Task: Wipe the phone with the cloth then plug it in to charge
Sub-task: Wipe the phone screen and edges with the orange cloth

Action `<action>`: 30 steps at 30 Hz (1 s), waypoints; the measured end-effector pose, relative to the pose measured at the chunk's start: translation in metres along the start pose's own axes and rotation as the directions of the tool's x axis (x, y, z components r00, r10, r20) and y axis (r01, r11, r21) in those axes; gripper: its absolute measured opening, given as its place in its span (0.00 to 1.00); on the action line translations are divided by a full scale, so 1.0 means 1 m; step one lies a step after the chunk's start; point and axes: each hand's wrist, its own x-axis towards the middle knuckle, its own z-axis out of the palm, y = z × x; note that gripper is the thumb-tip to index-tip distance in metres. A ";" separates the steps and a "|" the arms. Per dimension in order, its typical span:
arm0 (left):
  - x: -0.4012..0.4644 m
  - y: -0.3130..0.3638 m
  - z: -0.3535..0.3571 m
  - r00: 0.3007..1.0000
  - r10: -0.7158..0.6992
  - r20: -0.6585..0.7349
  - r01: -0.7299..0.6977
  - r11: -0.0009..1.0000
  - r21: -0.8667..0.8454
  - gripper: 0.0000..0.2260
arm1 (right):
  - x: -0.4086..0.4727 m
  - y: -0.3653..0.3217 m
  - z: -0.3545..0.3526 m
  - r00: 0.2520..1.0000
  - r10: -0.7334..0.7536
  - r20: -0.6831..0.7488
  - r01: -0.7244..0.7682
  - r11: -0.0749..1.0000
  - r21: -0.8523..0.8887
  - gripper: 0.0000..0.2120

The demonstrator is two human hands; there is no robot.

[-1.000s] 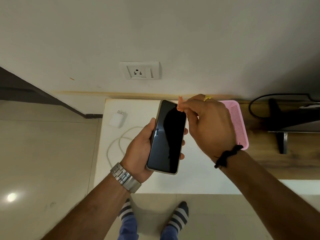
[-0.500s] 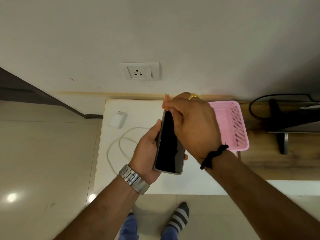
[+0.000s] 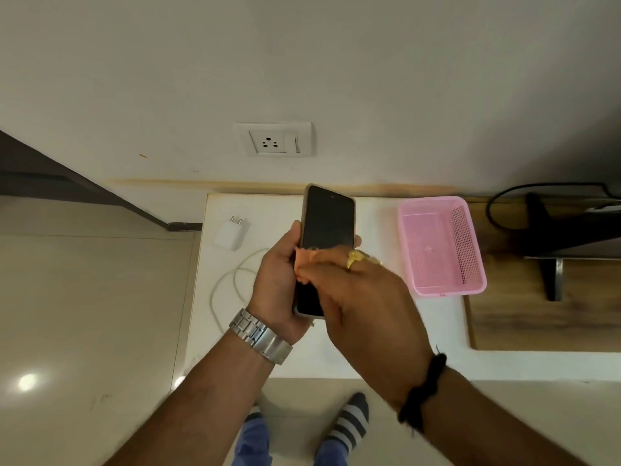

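I see the phone [image 3: 327, 227] with a black screen and a pale beige rim. The cloth [image 3: 306, 264] on it is orange. My left hand [image 3: 279, 280] has a silver watch [image 3: 260, 336] with a linked band at the wrist; my right hand [image 3: 363, 304] has a gold ring [image 3: 357, 257] and a black cord bracelet [image 3: 421, 391]. The surface [image 3: 376, 230] is white, and so are the charger [image 3: 232, 232], the cable [image 3: 232, 280] and the wall socket [image 3: 274, 139]. The basket [image 3: 470, 243] is pink with a grid of small holes. Beside it lies brown wood grain [image 3: 537, 317]. My socks [image 3: 349, 420] are striped grey and white, my trousers [image 3: 255, 442] blue, and the floor [image 3: 84, 297] is cream tile.
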 end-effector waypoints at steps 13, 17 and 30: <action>0.003 -0.002 -0.001 0.999 -0.042 -0.022 0.041 0.998 -0.039 0.27 | 0.001 0.032 -0.014 0.999 -0.044 -0.015 0.041 0.989 -0.143 0.10; 0.006 -0.005 0.001 1.000 -0.019 0.012 0.019 1.000 -0.014 0.25 | 0.036 0.057 -0.031 0.983 0.049 -0.177 -0.071 0.990 -0.119 0.10; 0.009 -0.004 0.008 0.996 0.070 -0.052 -0.069 0.997 0.019 0.28 | -0.023 0.033 0.047 0.977 -0.053 -0.205 0.045 0.998 -0.042 0.15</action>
